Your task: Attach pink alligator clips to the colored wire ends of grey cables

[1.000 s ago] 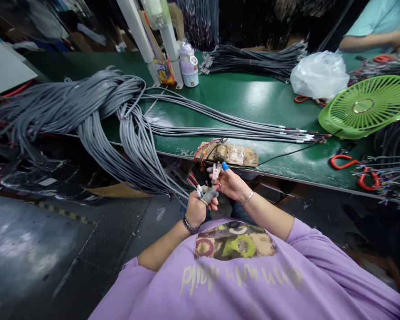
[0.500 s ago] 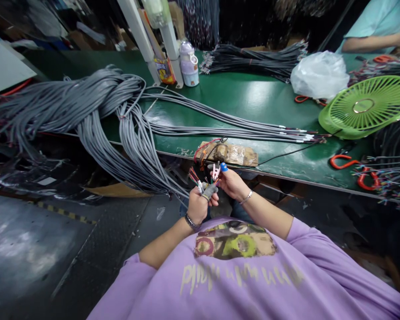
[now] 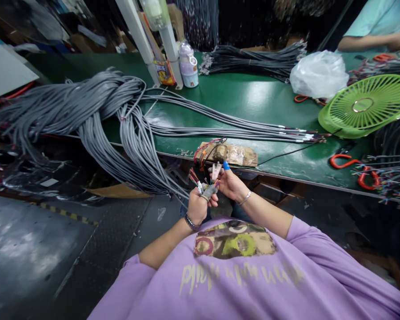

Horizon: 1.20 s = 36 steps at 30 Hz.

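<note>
In the head view my left hand [image 3: 198,205] is closed around grey cables, with grey covers on its fingers. Their stripped ends fan out above it as thin coloured wires [image 3: 194,176], red, green and white among them. Close beside it on the right, my right hand [image 3: 232,183] is closed at more wire ends, its thumb capped in blue. A blurred pinkish-white piece [image 3: 216,170] shows at its fingertips; I cannot tell whether it is a tool or a finger cover. Just beyond the hands, a worn wooden block [image 3: 240,154] with a black cord lies on the bench edge.
A large heap of grey cables [image 3: 100,98] hangs over the left edge of the green bench [image 3: 263,95]. To the right are a green fan [image 3: 366,104], a plastic bag [image 3: 318,73] and orange-handled scissors [image 3: 343,161]. A bottle [image 3: 188,66] stands behind. A co-worker's arm [image 3: 370,43] is at far right.
My right thumb has shifted slightly to the right, and the pinkish-white piece has turned a little. My left hand stays in place. The co-worker's arm has moved slightly.
</note>
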Tool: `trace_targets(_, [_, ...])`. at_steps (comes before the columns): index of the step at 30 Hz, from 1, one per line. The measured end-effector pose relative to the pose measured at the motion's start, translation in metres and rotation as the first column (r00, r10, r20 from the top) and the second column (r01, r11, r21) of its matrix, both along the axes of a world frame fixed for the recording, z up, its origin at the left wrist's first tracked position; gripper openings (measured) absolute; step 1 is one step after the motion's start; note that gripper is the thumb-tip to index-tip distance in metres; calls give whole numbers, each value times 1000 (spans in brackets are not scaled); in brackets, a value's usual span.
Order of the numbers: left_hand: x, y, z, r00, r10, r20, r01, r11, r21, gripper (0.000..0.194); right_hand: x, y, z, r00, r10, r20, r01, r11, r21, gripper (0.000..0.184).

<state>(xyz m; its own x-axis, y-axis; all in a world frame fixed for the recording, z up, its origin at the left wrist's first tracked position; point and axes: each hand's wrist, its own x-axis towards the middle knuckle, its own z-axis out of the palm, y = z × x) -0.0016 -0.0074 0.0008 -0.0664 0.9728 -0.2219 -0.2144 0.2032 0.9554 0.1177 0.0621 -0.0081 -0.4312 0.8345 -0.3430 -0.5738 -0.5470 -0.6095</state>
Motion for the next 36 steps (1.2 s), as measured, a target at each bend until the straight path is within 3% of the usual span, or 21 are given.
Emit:
trace_targets(5, [-7, -8, -11, 997, -53, -57, 56, 997, 51, 31, 18, -11, 1, 967, 198, 160, -215, 972, 96, 43])
trace_targets(9, [-10, -10, -15, 976, -158, -151, 167, 984, 53, 30, 26, -18, 7, 907, 170, 386, -286, 920, 267, 30])
trace_targets(14, [-7, -10, -10, 914, -365, -176, 357, 931, -78, 21, 27, -22, 16, 855, 191, 482, -408, 822, 398, 28])
trace_targets(17, [-8, -9, -9, 923, -348, -164, 338, 937, -86, 22, 28, -26, 19, 857, 138, 497, -383, 815, 434, 28])
trace_targets(21, [-12, -9, -13, 963, -233, -132, 231, 972, -37, 29, 32, -32, 16, 862, -115, 493, -178, 843, 507, 27])
trace_targets(23, [-12, -9, -15, 975, -194, -113, 194, 981, -4, 30, 33, -36, 11, 852, -166, 497, -107, 873, 475, 29])
trace_targets(26, [-11, -8, -16, 980, -166, -107, 169, 985, 20, 29, 31, -44, 3, 852, -83, 517, -141, 915, 379, 33])
trace_targets(29, [-11, -7, -14, 980, -173, -102, 174, 985, 5, 30, 25, -49, 0, 859, -79, 506, -146, 909, 391, 30])
trace_targets(32, [-13, -5, -10, 966, -248, -75, 245, 969, -41, 34, 23, -47, 1, 868, -111, 484, -127, 892, 434, 28])
trace_targets(36, [-17, -6, -8, 919, -388, -71, 382, 921, -75, 39, 24, -37, 3, 869, -11, 496, -246, 858, 451, 30])
